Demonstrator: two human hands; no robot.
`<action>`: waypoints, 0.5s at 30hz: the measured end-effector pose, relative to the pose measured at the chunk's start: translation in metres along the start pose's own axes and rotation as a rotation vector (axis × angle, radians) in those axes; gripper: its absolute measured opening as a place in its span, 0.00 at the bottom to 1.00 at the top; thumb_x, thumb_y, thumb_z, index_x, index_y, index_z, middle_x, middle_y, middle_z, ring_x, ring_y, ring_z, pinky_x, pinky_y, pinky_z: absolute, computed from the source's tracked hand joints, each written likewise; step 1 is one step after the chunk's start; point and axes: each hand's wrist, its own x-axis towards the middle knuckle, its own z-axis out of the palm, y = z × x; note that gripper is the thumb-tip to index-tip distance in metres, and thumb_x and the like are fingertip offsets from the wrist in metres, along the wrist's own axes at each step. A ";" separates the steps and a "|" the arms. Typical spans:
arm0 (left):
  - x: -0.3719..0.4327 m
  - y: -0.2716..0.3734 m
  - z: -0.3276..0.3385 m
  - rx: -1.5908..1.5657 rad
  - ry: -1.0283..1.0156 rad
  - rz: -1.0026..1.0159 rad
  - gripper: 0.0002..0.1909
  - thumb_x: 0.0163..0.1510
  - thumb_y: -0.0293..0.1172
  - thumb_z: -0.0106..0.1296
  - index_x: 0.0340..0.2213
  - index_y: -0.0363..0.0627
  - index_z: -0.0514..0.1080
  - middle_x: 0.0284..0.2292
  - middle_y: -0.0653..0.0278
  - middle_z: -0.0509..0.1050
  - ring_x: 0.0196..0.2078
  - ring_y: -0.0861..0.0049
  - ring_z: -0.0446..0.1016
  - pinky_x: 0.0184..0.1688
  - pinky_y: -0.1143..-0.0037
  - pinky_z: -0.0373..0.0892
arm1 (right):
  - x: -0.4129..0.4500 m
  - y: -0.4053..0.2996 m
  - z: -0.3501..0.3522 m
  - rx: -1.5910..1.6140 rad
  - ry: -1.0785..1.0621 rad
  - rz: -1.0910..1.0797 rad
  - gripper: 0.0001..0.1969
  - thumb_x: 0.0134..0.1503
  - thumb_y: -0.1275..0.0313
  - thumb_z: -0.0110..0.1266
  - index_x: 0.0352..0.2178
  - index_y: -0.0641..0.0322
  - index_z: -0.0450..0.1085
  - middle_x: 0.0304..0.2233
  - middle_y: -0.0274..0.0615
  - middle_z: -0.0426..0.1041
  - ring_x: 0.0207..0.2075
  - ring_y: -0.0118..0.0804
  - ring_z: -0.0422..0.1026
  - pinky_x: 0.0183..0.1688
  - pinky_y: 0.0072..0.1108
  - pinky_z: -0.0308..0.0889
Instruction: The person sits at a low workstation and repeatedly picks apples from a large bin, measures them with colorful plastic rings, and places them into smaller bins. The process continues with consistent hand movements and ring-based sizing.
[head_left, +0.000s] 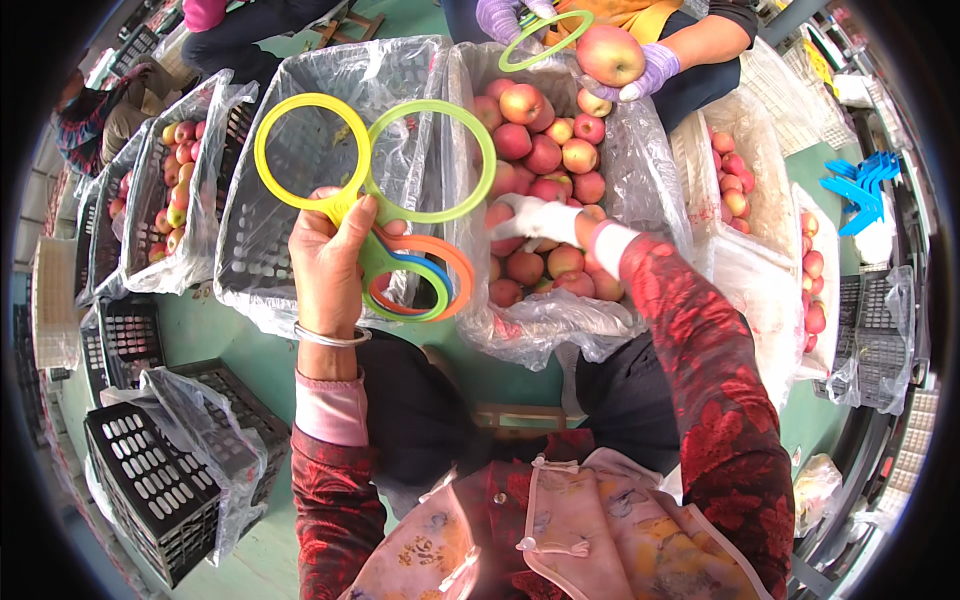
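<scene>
My bare left hand (330, 247) grips a set of coloured plastic sizing rings (360, 161) by the joined handles. A yellow ring and a light green one fan out upward; green, blue and orange ones hang lower right. In a white glove, my right hand (536, 221) reaches into a plastic-lined crate (660, 195) of red and yellow apples (544, 154). Its fingers lie over an apple (499, 217) at the crate's left side; whether they grip it cannot be told. Left of it stands a dark lined crate (262, 202) with no apples seen inside, partly behind the rings.
Across the crates, a person's gloved hands (637, 75) hold an apple and a green ring. More apple crates stand at left (187, 255) and right (795, 247). Black crates (157, 480) with loose plastic lie lower left. Blue plastic pieces (862, 191) are at right.
</scene>
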 end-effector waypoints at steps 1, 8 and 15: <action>-0.001 0.000 -0.002 -0.007 -0.007 0.012 0.07 0.52 0.26 0.53 0.31 0.39 0.65 0.26 0.63 0.72 0.25 0.77 0.75 0.26 0.79 0.73 | -0.018 -0.007 -0.011 0.234 -0.070 0.016 0.29 0.51 0.57 0.54 0.51 0.56 0.57 0.47 0.43 0.62 0.46 0.39 0.65 0.39 0.29 0.69; -0.002 -0.008 -0.011 0.039 -0.020 0.022 0.08 0.53 0.27 0.52 0.33 0.39 0.66 0.26 0.64 0.72 0.25 0.77 0.74 0.26 0.79 0.72 | -0.145 -0.028 -0.057 0.865 -0.075 0.096 0.24 0.56 0.47 0.43 0.43 0.55 0.62 0.32 0.45 0.71 0.30 0.47 0.72 0.23 0.29 0.68; -0.001 -0.017 -0.011 0.050 -0.022 -0.011 0.09 0.52 0.26 0.52 0.34 0.38 0.65 0.27 0.64 0.71 0.25 0.76 0.74 0.26 0.77 0.73 | -0.252 0.007 -0.079 1.224 0.295 -0.160 0.28 0.54 0.44 0.43 0.43 0.57 0.64 0.38 0.45 0.72 0.36 0.46 0.73 0.30 0.34 0.71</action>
